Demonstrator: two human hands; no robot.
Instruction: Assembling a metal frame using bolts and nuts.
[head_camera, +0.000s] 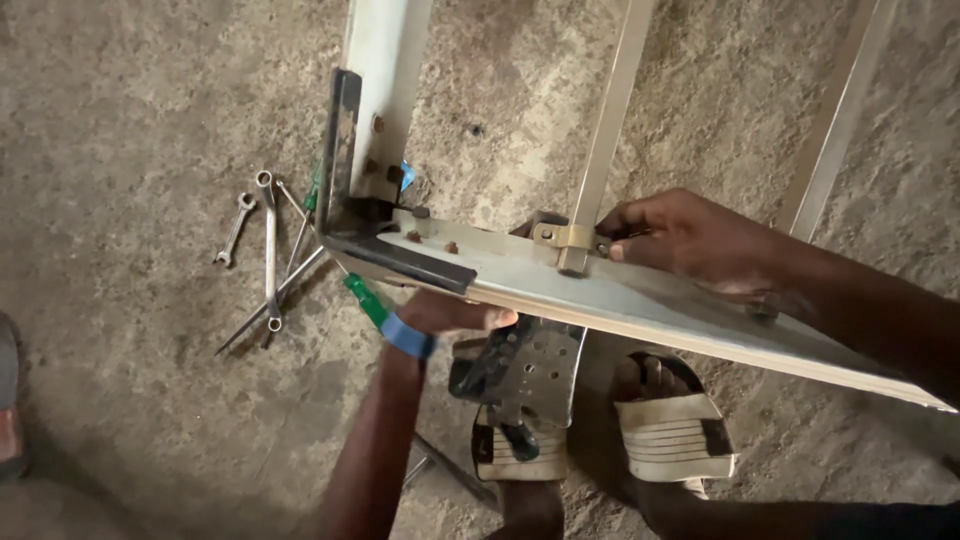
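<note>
A pale metal frame (640, 300) with an upright post (385, 90) and a dark corner bracket (345, 160) stands in front of me. My right hand (690, 240) rests on the frame's top rail, its fingertips pinched on a small fastener at a tan clamp (565, 238) that holds a thin upright bar (612, 110). My left hand (450, 315) reaches under the rail near the corner, closed around a tool with a green and blue handle (385, 318). The tool's tip is hidden by the frame.
Two spanners (235, 230) (268, 250) and thin rods (290, 285) lie on the concrete floor to the left. A perforated metal plate (535, 375) hangs below the rail above my sandalled feet (675, 435). Another person's foot (8, 400) shows at the left edge.
</note>
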